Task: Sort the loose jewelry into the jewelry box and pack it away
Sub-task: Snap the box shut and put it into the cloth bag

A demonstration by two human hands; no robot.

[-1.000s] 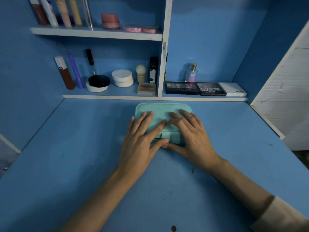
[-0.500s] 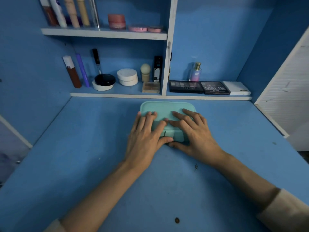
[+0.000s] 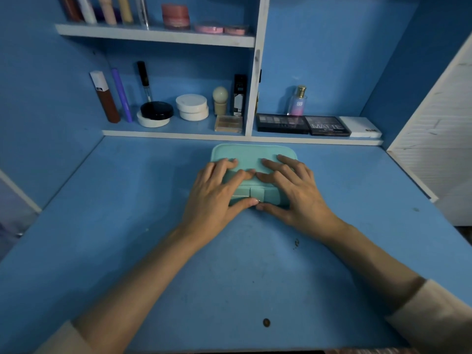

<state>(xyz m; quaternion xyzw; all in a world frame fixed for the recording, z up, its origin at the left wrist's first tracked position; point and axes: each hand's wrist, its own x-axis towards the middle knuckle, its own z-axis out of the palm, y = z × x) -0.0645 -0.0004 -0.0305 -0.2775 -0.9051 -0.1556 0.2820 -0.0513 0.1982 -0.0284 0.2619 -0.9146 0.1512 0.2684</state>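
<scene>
A mint-green jewelry box [image 3: 252,154] lies closed on the blue desk, just in front of the lower shelf. My left hand [image 3: 217,198] rests on the left half of its lid with the fingers spread flat. On the right half lies my right hand [image 3: 298,195] in the same way. Both thumbs meet at the small clasp tab [image 3: 256,194] on the box's front wall. No loose jewelry shows on the desk.
The lower shelf [image 3: 178,134] behind the box carries makeup tubes, round compacts [image 3: 191,106], a perfume bottle [image 3: 297,100] and flat eyeshadow palettes [image 3: 304,123]. An upper shelf [image 3: 153,34] holds bottles and pink jars. A white slatted panel [image 3: 439,154] stands at the right.
Both hands stay pressed on the closed box with the thumbs at the clasp. My left fingers have drawn slightly to the left on the lid.
</scene>
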